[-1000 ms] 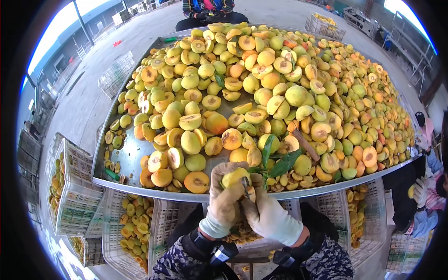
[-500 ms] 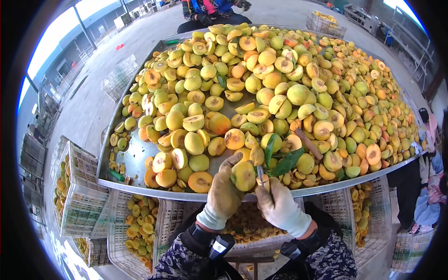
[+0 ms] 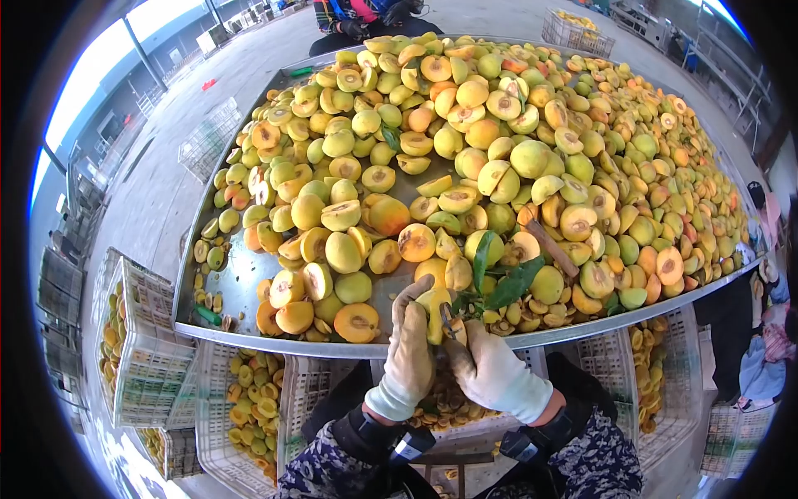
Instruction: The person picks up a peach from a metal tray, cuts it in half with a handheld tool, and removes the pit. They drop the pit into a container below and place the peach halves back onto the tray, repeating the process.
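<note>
A yellow-green fruit half (image 3: 434,314) is held at the tray's front edge by my left hand (image 3: 409,353), which wears a soiled white glove. My right hand (image 3: 492,366), gloved too, is closed on a small metal tool (image 3: 450,321) whose curved end touches the fruit's right side. Green leaves (image 3: 513,287) lie on the fruit just above my right hand. Behind both hands, the metal tray (image 3: 249,336) carries a large heap of halved and whole yellow-green fruit (image 3: 532,158).
Crates of fruit stand below the tray, at left (image 3: 158,358), under its front (image 3: 218,416) and at right (image 3: 677,374). A brown stick (image 3: 552,248) lies on the heap. One person (image 3: 366,21) sits across the tray; another person (image 3: 769,333) is at the right edge.
The fruit in my left hand has turned from its broad face to a narrow side view. My right hand has brought the tool against it, slightly lower and to the left.
</note>
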